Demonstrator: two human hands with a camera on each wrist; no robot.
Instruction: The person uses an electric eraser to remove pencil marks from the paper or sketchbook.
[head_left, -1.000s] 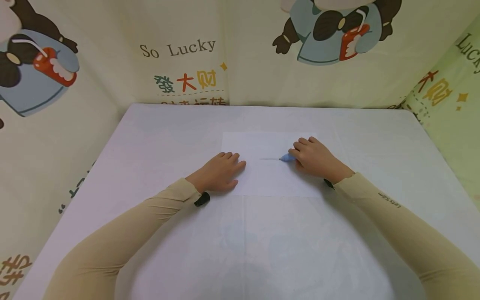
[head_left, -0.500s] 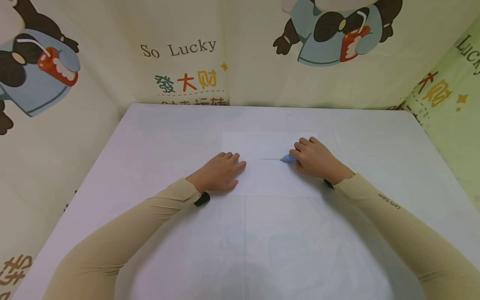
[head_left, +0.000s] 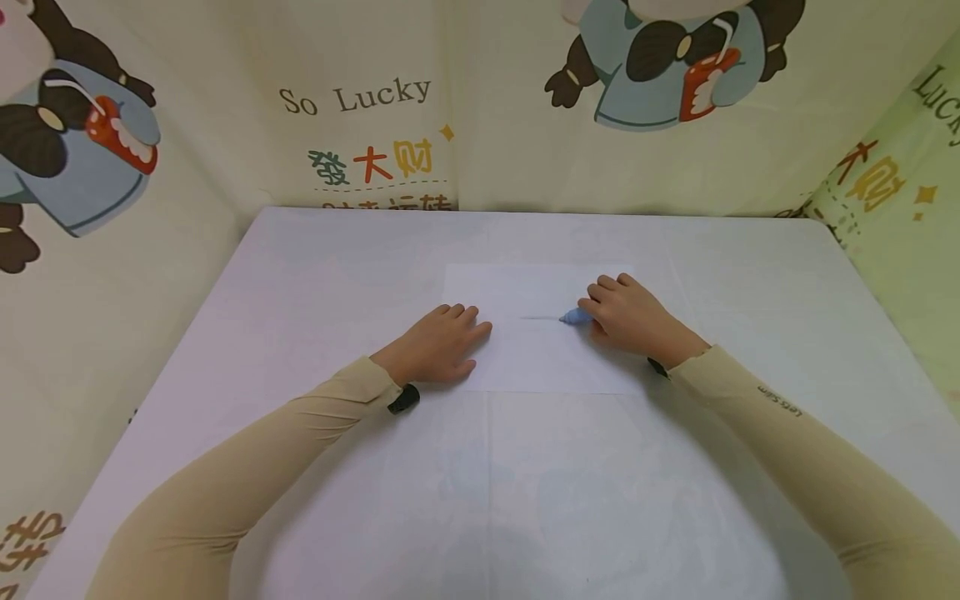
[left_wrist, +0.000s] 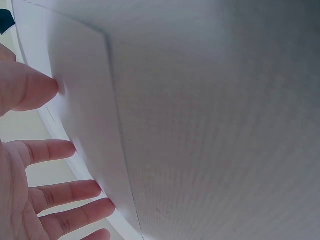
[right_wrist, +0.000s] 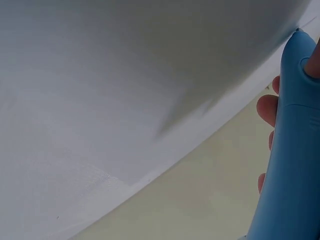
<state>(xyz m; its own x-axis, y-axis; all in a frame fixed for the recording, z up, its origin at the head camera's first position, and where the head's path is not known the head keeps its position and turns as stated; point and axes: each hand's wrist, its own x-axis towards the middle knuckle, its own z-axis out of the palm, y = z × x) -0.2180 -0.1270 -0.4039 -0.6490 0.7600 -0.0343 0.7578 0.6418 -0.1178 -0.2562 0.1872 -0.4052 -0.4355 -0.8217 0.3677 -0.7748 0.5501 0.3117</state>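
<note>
— Which way does the pen point?

— My right hand (head_left: 633, 321) has its fingers curled round one blue pen (head_left: 574, 316), and its tip aims left across the sheet, toward my other hand. The long axis runs nearly side to side, lying low over the paper. A faint grey line (head_left: 538, 317) stretches left from the tip.

— Where does it sit?

— On the right half of the single sheet of white paper (head_left: 536, 287), which lies flat near the middle of the table (head_left: 315, 267).

— And your left hand?

— My left hand (head_left: 438, 346) lies flat, fingers straight and slightly spread, pressing the sheet's left edge. It holds nothing.

— Count things for me.

— One pen, one sheet, one line, two hands.

— Materials?

— The pen barrel (right_wrist: 292, 150) looks like smooth matte plastic, rounded and thick (the wrist view shows it close). The paper is thin, rectangular, with a crisp corner (left_wrist: 105, 35). The table cover is pale and smooth. Printed cloth (head_left: 360, 100) with cartoon figures and the words "So Lucky" hangs behind and beside the table.
</note>
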